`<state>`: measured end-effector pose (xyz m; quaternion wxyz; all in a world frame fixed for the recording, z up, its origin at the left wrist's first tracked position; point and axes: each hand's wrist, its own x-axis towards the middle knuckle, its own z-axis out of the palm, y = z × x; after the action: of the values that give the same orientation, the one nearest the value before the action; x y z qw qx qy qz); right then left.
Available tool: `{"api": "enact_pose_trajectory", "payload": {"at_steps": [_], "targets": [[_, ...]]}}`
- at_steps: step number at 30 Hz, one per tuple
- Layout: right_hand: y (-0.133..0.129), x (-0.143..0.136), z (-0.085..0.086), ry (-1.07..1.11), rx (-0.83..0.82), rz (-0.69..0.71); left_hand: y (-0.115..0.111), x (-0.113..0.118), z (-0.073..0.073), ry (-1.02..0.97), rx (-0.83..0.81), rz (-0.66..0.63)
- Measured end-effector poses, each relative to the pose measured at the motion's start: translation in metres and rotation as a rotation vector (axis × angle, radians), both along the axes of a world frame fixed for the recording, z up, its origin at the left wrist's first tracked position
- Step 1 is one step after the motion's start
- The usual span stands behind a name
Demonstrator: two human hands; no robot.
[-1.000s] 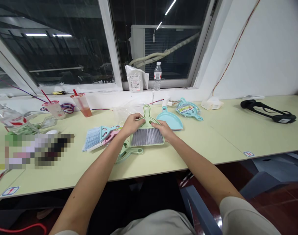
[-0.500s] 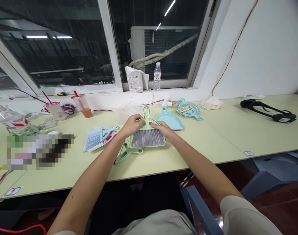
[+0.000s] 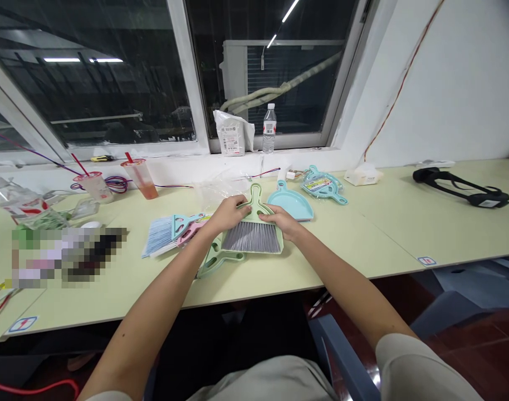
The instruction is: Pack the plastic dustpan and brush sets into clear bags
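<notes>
At the left of the pale yellow-green table (image 3: 388, 234), near its back edge, a clear plastic bottle with a red-and-white label (image 3: 27, 207) leans; blurred items (image 3: 71, 256) lie in front; two clear plastic cups with red straws (image 3: 94, 188) (image 3: 141, 179) stand by the back edge; blue- and pink-handled brushes (image 3: 173, 233) lie overlapping just beside the left wrist; a green plastic piece with a looped handle (image 3: 221, 260) lies close in front of the hands, toward the front edge, partly hidden by the left forearm.

The left hand (image 3: 228, 216) and right hand (image 3: 283, 223) grip opposite sides of a light-green dustpan (image 3: 280, 244) with a grey-bristled green brush (image 3: 252, 236) lying in it, above the table's middle; just behind the right hand sit a light-blue dustpan (image 3: 292, 204) and a plastic-wrapped blue set (image 3: 322, 185); farther right, a white tissue packet (image 3: 363, 175), then a black strapped device (image 3: 461, 188).

A wrapped white package (image 3: 232, 135) and water bottle (image 3: 269, 129) stand on the white sill (image 3: 175, 170), before dark windows (image 3: 279, 67); the floor (image 3: 467, 340) is reddish tile.
</notes>
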<state>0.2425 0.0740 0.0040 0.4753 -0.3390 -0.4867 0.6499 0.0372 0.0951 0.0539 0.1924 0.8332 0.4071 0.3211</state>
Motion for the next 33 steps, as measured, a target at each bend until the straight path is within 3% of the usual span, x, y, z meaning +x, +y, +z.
{"api": "enact_pose_trajectory", "payload": {"at_steps": [4,9,11,13,16,19,23,33], "targets": [[0.0,0.0,0.001,0.027,-0.085,0.037,-0.002,0.002,-0.002,-0.016,-0.014,-0.029],[0.003,-0.002,-0.002,0.002,-0.114,-0.035,0.0,-0.003,0.003,-0.029,-0.095,-0.054],[0.006,-0.001,-0.002,0.064,-0.126,-0.085,0.012,-0.014,0.009,-0.093,-0.116,-0.015],[0.01,0.001,-0.002,0.122,-0.157,-0.153,0.031,-0.03,0.014,-0.122,-0.08,0.114],[0.015,0.005,-0.002,0.196,-0.19,-0.24,0.063,-0.055,0.012,0.123,0.093,0.283],[0.018,0.007,0.0,0.258,-0.219,-0.295,0.085,-0.067,0.0,0.455,0.065,0.252],[0.018,0.008,0.004,0.282,-0.258,-0.32,0.095,-0.062,-0.016,0.797,-0.047,0.211],[0.022,0.008,-0.003,0.244,-0.244,-0.276,0.095,-0.049,-0.033,0.745,-0.077,0.199]]}}
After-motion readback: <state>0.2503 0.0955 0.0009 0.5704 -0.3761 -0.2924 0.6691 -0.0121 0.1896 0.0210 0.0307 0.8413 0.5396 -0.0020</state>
